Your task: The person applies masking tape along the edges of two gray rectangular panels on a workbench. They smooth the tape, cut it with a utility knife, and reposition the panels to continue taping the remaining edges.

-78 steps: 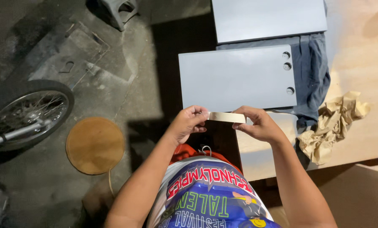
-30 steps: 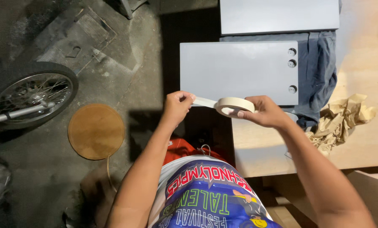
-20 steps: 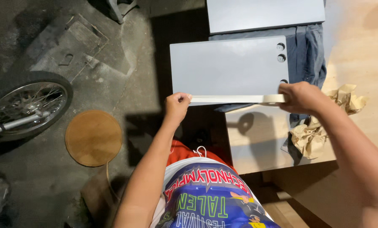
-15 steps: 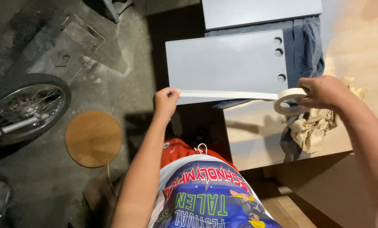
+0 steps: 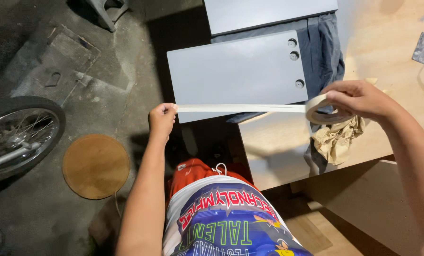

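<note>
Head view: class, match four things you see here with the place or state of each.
1 tape strip
2 tape roll
3 grey panel
4 round wooden disc

a lying on the floor
b gripped in the right hand
c stretched between both hands
d resting on the table with three holes along one edge

Pairs: 1-c, 2-b, 3-d, 4-a

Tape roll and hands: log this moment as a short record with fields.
left hand: pinches the free end of the tape strip
right hand: holds the tape roll
strip: pulled taut between the hands, above the near edge of the grey panel
beside roll: crumpled paper, dark cloth
surface: wooden table
</note>
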